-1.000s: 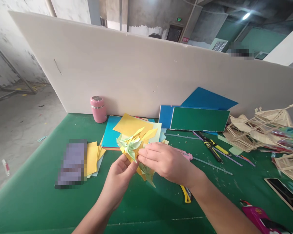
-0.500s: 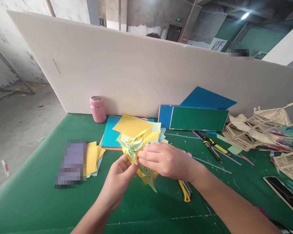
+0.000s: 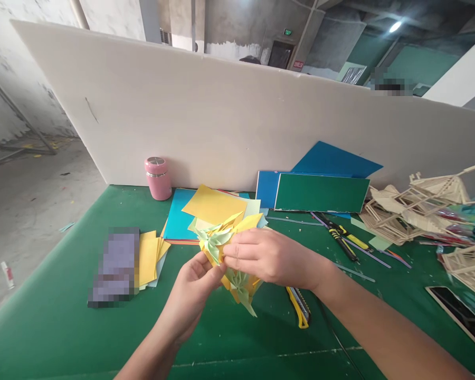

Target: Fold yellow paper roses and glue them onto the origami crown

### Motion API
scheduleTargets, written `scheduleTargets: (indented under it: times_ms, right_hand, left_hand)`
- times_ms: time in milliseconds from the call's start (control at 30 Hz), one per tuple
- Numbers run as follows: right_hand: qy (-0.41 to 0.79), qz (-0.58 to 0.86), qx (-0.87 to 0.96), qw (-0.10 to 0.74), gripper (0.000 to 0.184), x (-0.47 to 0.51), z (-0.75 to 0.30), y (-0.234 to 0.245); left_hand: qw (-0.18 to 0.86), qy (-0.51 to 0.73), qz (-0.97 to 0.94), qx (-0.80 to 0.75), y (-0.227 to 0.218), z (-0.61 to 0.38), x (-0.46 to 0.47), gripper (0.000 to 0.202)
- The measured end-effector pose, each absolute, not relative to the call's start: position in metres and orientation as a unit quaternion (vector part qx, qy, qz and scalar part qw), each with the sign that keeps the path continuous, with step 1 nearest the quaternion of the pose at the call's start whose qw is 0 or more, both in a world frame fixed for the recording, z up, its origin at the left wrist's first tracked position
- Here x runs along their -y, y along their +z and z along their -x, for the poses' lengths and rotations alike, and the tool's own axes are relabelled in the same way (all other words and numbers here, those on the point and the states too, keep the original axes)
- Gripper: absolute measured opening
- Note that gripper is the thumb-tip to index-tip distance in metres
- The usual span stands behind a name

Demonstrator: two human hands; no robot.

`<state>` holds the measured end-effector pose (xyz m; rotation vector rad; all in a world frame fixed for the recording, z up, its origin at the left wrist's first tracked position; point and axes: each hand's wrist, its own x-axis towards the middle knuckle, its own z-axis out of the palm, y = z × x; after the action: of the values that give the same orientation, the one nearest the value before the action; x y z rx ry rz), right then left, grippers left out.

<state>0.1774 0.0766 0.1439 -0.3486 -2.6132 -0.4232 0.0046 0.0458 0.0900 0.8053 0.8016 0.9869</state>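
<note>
Between my hands is a folded paper flower piece (image 3: pixel 212 244) of yellow and pale green paper, held above the green table. My left hand (image 3: pixel 200 282) pinches its lower left edge between thumb and fingers. From the right, my right hand (image 3: pixel 261 256) closes on the same piece, its fingers covering the middle. Pale green star-like petals show at the upper left, and a second green petal cluster (image 3: pixel 241 290) hangs below my fingers. A yellow utility knife (image 3: pixel 299 307) lies on the table just right of the piece.
Coloured paper sheets (image 3: pixel 182 216) lie behind my hands. A pink flask (image 3: pixel 158 178) stands at the back left, near a phone-like blurred object (image 3: pixel 114 266) and yellow paper slips (image 3: pixel 148 258). Pliers (image 3: pixel 342 237), stick models (image 3: pixel 399 211) and a phone (image 3: pixel 461 316) lie right. A white partition (image 3: pixel 221 116) rises behind.
The paper piece has tilted slightly, and its lower green petals sit a little lower and further right. Both hands keep their grip, with the right wrist barely shifted.
</note>
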Motion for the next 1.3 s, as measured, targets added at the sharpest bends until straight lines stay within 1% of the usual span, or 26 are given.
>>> scheduleTargets:
  times_ms: [100, 200, 300, 367, 500, 667, 733, 900, 1000, 1167, 1233, 1300]
  right_hand:
    - [-0.117, 0.153, 0.942, 0.275, 0.027, -0.077, -0.179, 0.144]
    - [-0.101, 0.190, 0.913, 0.346, 0.021, -0.073, -0.182, 0.141]
    - [-0.098, 0.266, 0.865, 0.414, 0.014, -0.066, -0.185, 0.137]
    - [-0.102, 0.319, 0.835, 0.436, 0.015, -0.059, -0.186, 0.134]
    - [-0.109, 0.397, 0.803, 0.431, 0.019, -0.046, -0.188, 0.124]
    - [-0.107, 0.485, 0.735, 0.461, 0.015, -0.034, -0.196, 0.100]
    - [-0.096, 0.526, 0.710, 0.458, 0.017, -0.031, -0.202, 0.087]
    - [-0.046, 0.599, 0.680, 0.420, 0.024, -0.028, -0.214, 0.053]
    - [0.017, 0.628, 0.668, 0.399, 0.030, -0.035, -0.212, 0.039]
    - [0.062, 0.580, 0.719, 0.377, 0.053, -0.060, -0.185, 0.041]
    - [0.056, 0.559, 0.733, 0.382, 0.052, -0.068, -0.172, 0.045]
    - [0.043, 0.546, 0.743, 0.385, 0.047, -0.070, -0.162, 0.047]
  left_hand:
    - [0.747, 0.476, -0.318, -0.338, 0.092, -0.005, -0.047, 0.030]
    - [0.754, 0.504, -0.266, -0.327, 0.094, -0.005, -0.050, 0.020]
    - [0.749, 0.524, -0.236, -0.329, 0.094, -0.004, -0.053, 0.023]
    - [0.746, 0.526, -0.235, -0.334, 0.093, -0.004, -0.055, 0.028]
    - [0.743, 0.524, -0.269, -0.319, 0.093, -0.005, -0.054, 0.041]
    - [0.735, 0.525, -0.313, -0.293, 0.093, -0.006, -0.050, 0.067]
    - [0.726, 0.536, -0.295, -0.313, 0.092, -0.007, -0.051, 0.071]
    - [0.684, 0.580, -0.239, -0.372, 0.082, -0.009, -0.056, 0.070]
    - [0.669, 0.603, -0.232, -0.367, 0.075, -0.010, -0.061, 0.061]
    - [0.658, 0.598, -0.241, -0.389, 0.069, -0.011, -0.065, 0.048]
    - [0.666, 0.584, -0.238, -0.399, 0.070, -0.012, -0.063, 0.044]
    - [0.673, 0.576, -0.237, -0.399, 0.072, -0.013, -0.062, 0.039]
